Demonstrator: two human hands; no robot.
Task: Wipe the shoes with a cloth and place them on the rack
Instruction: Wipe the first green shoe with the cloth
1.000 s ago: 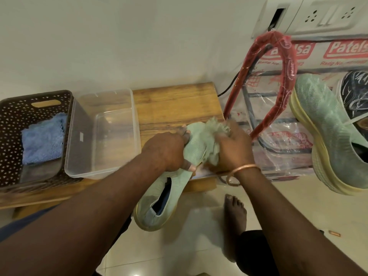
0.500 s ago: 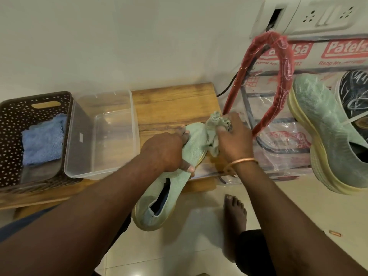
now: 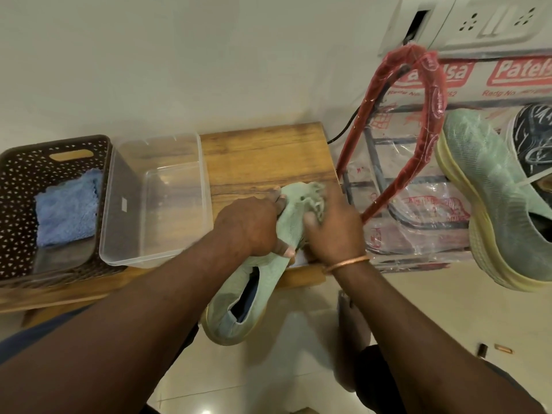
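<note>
A pale green knit shoe (image 3: pixel 239 297) lies with its toe on the wooden bench (image 3: pixel 268 156) and its heel hanging over the floor. My left hand (image 3: pixel 251 225) grips the shoe's forefoot from the left. My right hand (image 3: pixel 334 225) holds a crumpled greenish cloth (image 3: pixel 313 198) pressed against the toe. The matching green shoe (image 3: pixel 490 204) sits on the plastic-wrapped rack (image 3: pixel 403 186) at the right, beside a dark shoe (image 3: pixel 534 132).
A clear plastic tub (image 3: pixel 155 201) stands on the bench left of the shoe. Further left, a brown perforated basket (image 3: pixel 21 204) holds a blue cloth (image 3: pixel 68 207). A wall socket panel (image 3: pixel 478 22) is above the rack. My bare foot (image 3: pixel 349 327) rests on the tiled floor.
My right hand with the cloth has slid back down from the tip of the toe onto the side of the forefoot. My left hand keeps its grip on the shoe.
</note>
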